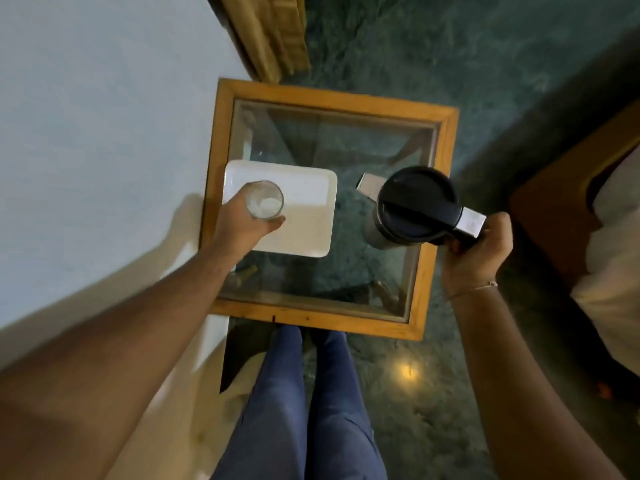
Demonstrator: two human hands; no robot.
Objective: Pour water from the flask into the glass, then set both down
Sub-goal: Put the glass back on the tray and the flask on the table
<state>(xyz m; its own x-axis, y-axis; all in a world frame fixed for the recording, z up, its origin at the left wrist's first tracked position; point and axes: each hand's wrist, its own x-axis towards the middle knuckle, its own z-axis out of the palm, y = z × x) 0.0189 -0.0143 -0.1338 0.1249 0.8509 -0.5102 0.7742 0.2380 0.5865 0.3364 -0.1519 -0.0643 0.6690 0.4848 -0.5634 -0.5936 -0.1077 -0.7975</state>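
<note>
A clear glass (264,201) is upright in my left hand (242,226), whose fingers wrap its near side, over the left part of a white tray (304,216). Whether the glass rests on the tray or hangs just above it, I cannot tell. A steel flask (414,206) with a black lid and a spout pointing left is upright over the right side of the small glass-topped table (325,323). My right hand (478,251) grips its handle at the right. Flask and glass are well apart.
The table has a wooden frame and stands against a pale wall on the left. A wooden chair with a pale cushion (609,271) stands at the right. My legs in blue trousers (311,410) are just below the table's near edge. Dark green floor surrounds it.
</note>
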